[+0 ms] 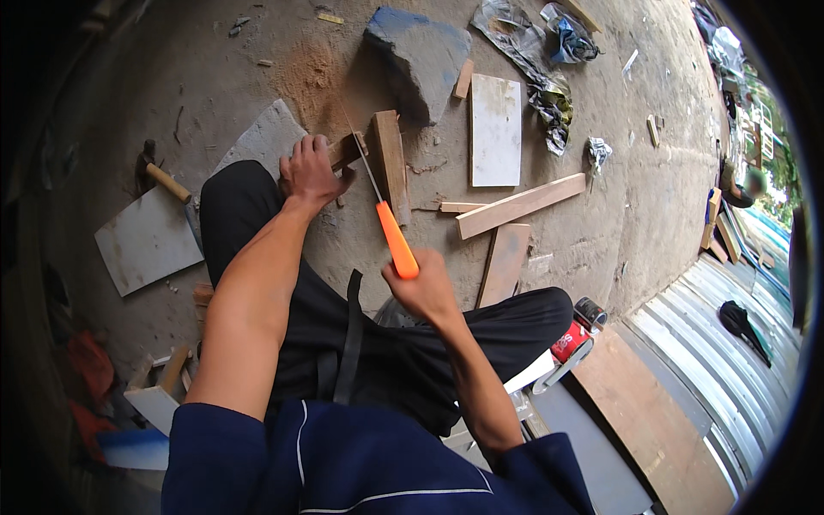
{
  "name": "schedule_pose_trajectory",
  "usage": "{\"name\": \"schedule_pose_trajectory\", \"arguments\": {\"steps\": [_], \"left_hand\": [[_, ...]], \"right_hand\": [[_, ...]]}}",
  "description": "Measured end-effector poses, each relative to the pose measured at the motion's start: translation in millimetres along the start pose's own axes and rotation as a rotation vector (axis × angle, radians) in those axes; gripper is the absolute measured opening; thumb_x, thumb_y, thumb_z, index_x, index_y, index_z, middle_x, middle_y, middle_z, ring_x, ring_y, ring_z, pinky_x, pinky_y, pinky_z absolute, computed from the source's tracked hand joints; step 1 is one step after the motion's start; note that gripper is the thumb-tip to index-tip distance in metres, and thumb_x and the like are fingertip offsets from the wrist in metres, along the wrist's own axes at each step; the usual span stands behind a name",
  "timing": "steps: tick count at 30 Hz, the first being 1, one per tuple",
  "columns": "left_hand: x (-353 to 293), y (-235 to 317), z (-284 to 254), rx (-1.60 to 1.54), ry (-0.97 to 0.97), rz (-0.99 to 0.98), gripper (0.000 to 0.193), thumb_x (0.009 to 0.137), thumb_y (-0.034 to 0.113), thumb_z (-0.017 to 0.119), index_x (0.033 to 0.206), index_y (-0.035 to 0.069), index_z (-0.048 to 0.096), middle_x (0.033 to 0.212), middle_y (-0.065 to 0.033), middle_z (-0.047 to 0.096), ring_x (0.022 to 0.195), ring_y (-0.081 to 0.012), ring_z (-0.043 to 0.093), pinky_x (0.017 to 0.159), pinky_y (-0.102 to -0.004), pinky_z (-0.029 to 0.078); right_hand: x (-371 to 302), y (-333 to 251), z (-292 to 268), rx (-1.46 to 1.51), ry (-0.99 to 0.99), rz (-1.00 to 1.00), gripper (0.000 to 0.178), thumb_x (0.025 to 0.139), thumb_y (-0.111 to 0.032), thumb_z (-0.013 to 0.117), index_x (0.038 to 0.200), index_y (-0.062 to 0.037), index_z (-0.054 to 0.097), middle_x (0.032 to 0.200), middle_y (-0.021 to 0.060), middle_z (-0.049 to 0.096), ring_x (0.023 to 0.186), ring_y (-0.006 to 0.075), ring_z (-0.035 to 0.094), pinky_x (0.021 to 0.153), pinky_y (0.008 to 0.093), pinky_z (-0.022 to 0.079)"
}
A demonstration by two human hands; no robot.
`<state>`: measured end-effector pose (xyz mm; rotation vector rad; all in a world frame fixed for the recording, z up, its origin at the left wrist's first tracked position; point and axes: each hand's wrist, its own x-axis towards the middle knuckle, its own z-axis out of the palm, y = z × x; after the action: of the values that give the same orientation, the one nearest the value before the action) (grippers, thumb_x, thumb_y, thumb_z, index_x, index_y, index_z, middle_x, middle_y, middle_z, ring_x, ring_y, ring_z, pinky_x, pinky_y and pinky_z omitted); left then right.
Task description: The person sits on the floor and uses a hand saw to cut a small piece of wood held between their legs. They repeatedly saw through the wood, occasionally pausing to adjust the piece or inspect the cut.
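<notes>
My right hand (425, 287) is closed around the orange handle of a handsaw (396, 240). The saw's thin blade points away from me and lies against a short brown piece of wood (345, 151), near its right end. My left hand (312, 175) presses down on that wood, fingers bent over it and thumb toward the blade. Just right of the blade is a longer brown wood block (391, 163). Reddish sawdust (311, 79) is spread on the ground beyond the saw's tip.
A hammer (163, 176) rests by a white board (150, 239) on the left. Ahead stand a blue-topped stone block (421, 60) and another white board (495, 130). Wooden planks (521, 206) lie to the right. By my right knee are a red can (568, 343) and corrugated metal sheet (687, 343).
</notes>
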<state>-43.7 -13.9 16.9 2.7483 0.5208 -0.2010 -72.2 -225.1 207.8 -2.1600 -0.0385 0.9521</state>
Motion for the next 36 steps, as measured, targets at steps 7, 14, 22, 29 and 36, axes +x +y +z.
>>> {"name": "schedule_pose_trajectory", "arguments": {"steps": [7,14,22,29,36], "left_hand": [[-5,-2,3,0.031,0.029,-0.055,0.065,0.061,0.045,0.067,0.110,0.006,0.051,0.107,-0.0112,0.053,0.106,-0.0276,0.050,0.084,-0.0494,0.036],[-7,3,5,0.032,0.067,-0.029,0.066,0.061,0.046,0.068,0.112,0.007,0.052,0.107,-0.0107,0.053,0.106,-0.0285,0.049,0.083,-0.0494,0.037],[-1,3,6,0.093,0.108,-0.056,0.069,0.062,0.059,0.074,0.108,0.009,0.057,0.111,-0.0111,0.055,0.111,-0.0273,0.050,0.084,-0.0493,0.038],[-6,34,-13,-0.002,0.154,0.221,0.065,0.068,0.059,0.073,0.106,0.007,0.060,0.099,-0.0124,0.064,0.095,-0.0327,0.061,0.084,-0.0422,0.046],[-1,67,-70,-0.906,-0.055,0.436,0.056,0.086,0.049,0.062,0.120,0.005,0.055,0.100,-0.0105,0.066,0.091,-0.0206,0.064,0.080,-0.0307,0.048]], "right_hand": [[-70,26,-46,0.013,0.066,-0.095,0.013,0.073,-0.007,0.065,0.072,0.0040,0.058,0.057,0.0171,0.055,0.049,0.0298,0.057,0.051,0.0331,0.044],[-63,48,-76,-0.008,0.199,-0.214,0.011,0.073,-0.006,0.064,0.071,0.0024,0.058,0.058,0.0168,0.056,0.051,0.0313,0.058,0.052,0.0342,0.045],[-10,31,-110,-0.285,0.244,-0.479,0.014,0.074,-0.015,0.064,0.078,-0.0020,0.062,0.066,0.0189,0.061,0.062,0.0349,0.062,0.060,0.0397,0.048],[-10,37,-126,-0.590,0.232,-0.322,0.020,0.066,-0.019,0.061,0.077,-0.0034,0.066,0.071,0.0191,0.065,0.071,0.0366,0.065,0.069,0.0443,0.053],[-23,38,-122,-0.569,0.286,-0.248,0.022,0.069,-0.021,0.060,0.081,-0.0044,0.068,0.074,0.0211,0.066,0.071,0.0367,0.065,0.070,0.0441,0.053]]}}
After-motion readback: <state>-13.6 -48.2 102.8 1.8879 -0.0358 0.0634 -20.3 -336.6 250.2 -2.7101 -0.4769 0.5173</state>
